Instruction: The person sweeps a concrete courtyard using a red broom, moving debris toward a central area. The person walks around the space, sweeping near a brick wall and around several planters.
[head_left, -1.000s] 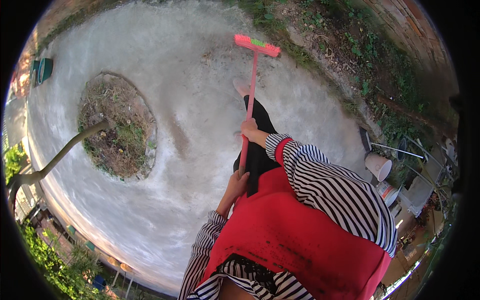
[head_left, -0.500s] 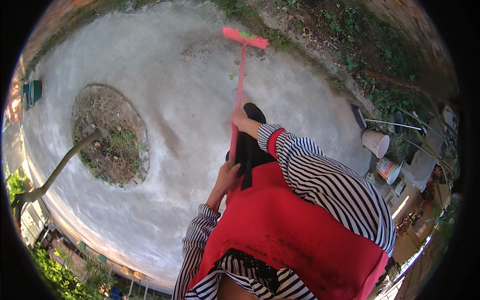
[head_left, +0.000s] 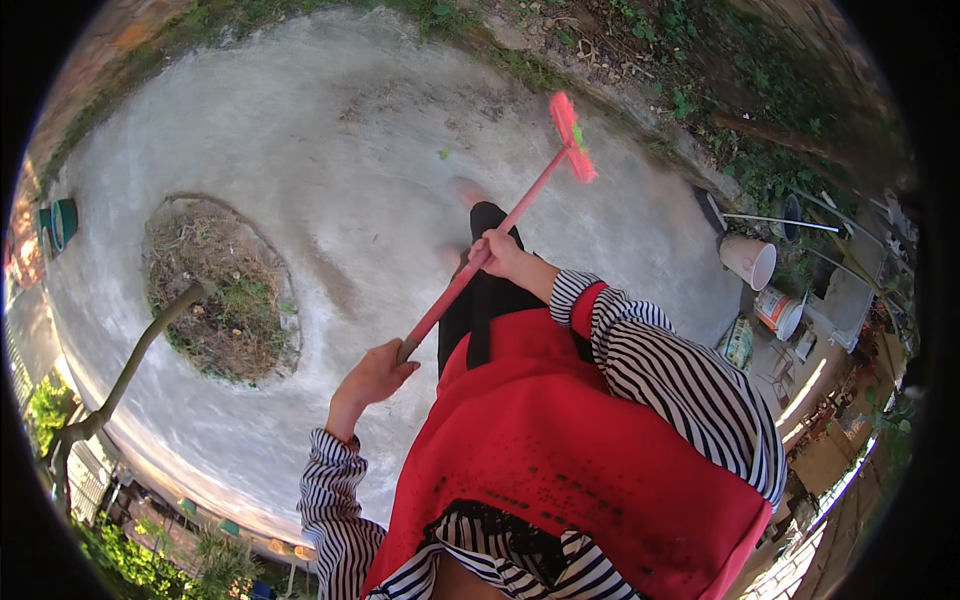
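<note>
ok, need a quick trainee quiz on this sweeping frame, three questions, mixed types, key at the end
1. True or false: the left hand grips the broom closer to its brush head than the right hand does.

2. Pick one. Rising from the planting bed is:
A) a lamp post
B) a tree trunk
C) a water tap

3. Fill in: the brush head is pinkish-red with a patch of ____.

Key:
1. False; the right hand is closer, the left is at the other end of the handle.
2. B
3. green
</note>
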